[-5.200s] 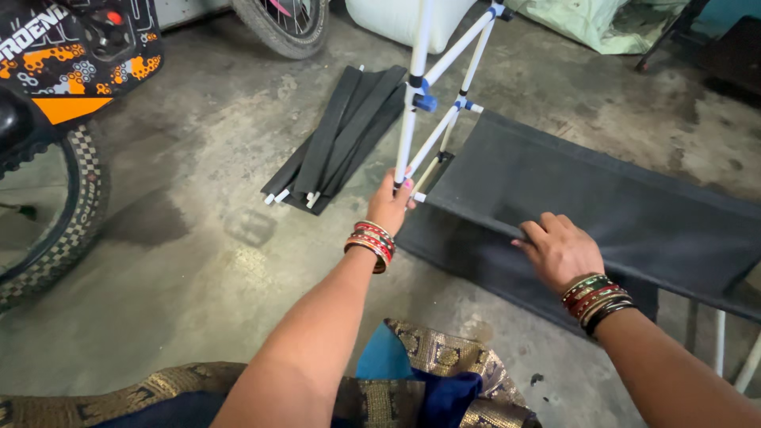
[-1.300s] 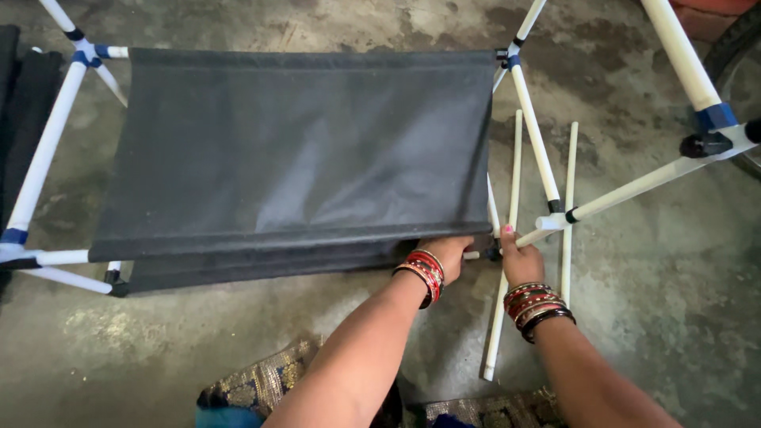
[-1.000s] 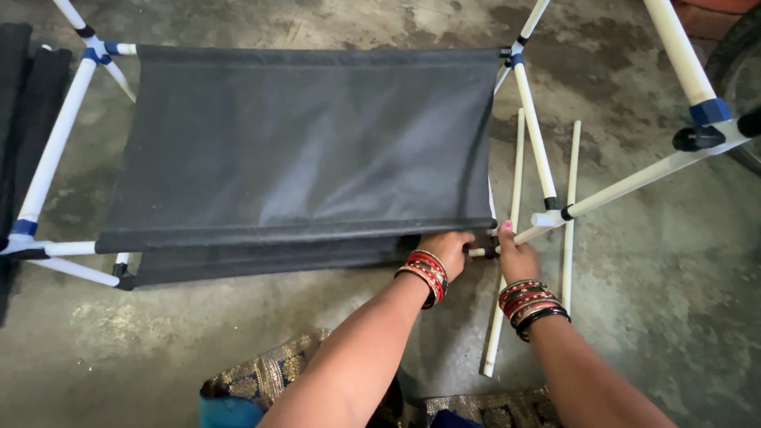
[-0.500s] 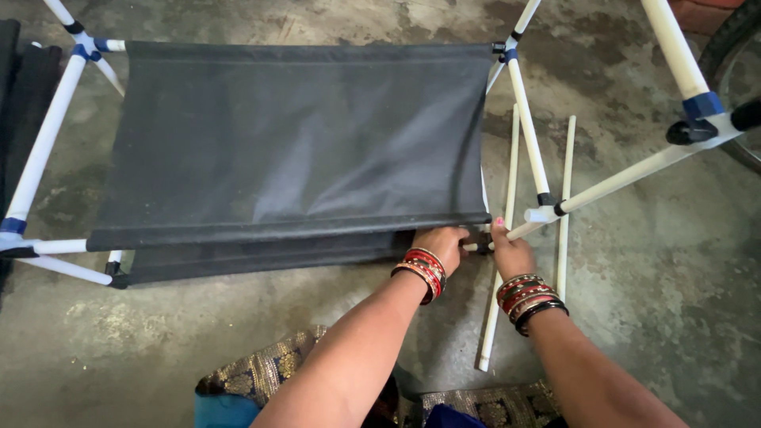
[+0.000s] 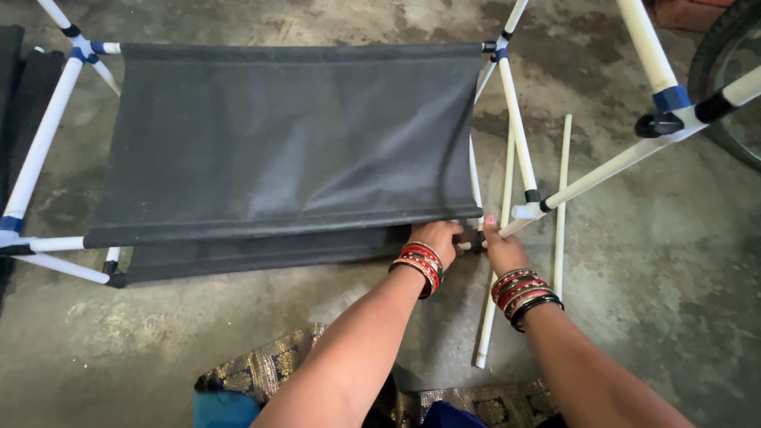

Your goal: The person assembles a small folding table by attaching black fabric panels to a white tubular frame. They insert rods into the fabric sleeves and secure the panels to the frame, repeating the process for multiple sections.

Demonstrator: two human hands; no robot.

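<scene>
Across the upper and middle part of the frame a dark grey fabric sling (image 5: 293, 135) is stretched on a frame of white plastic tubes (image 5: 40, 147) with blue and black joints; its long axis runs left to right, and its near hem is seen just above the hands. Beneath it a second strip of the same dark fabric (image 5: 261, 254) lies along the grey concrete floor (image 5: 658, 261), also left to right.

At the lower right corner of the sling, right of frame centre, both hands are brought together. The left hand (image 5: 438, 238), wrist ringed with red and gold bangles (image 5: 418, 266), is curled closed at the end of the sling's near hem, knuckles up, the forearm rising from the bottom centre. The right hand (image 5: 499, 247), with red, gold and black bangles (image 5: 525, 292) at the wrist, is closed about a small dark joint at the tube end, thumb pointing up towards a slanted white tube (image 5: 610, 162) that climbs to the upper right; what lies inside the fist cannot be told.

Just right of the hands, two loose white rods (image 5: 561, 198) are laid on the floor, their long axes running near to far. Patterned gold and blue cloth (image 5: 261, 372) is seen at the bottom edge.
</scene>
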